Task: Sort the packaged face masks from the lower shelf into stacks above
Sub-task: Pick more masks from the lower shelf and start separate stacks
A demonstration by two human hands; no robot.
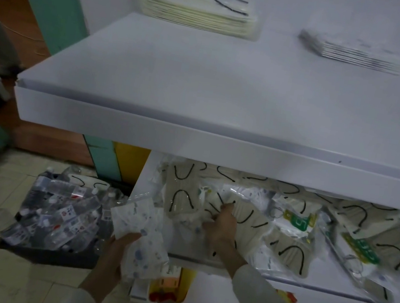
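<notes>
Packaged face masks (283,245) heaped on lower shelf (316,287) | right hand (220,229) down in heap, grip cannot be told | left hand (111,255) clamped on printed packs (139,230) off shelf's left end | step: picking out printed kind | next: carry bundle to matching stack (351,51) above shelf

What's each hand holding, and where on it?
Left hand grips white patterned mask packets by their lower end. Right hand is in the lower-shelf pile; whether it holds anything cannot be told.
</notes>
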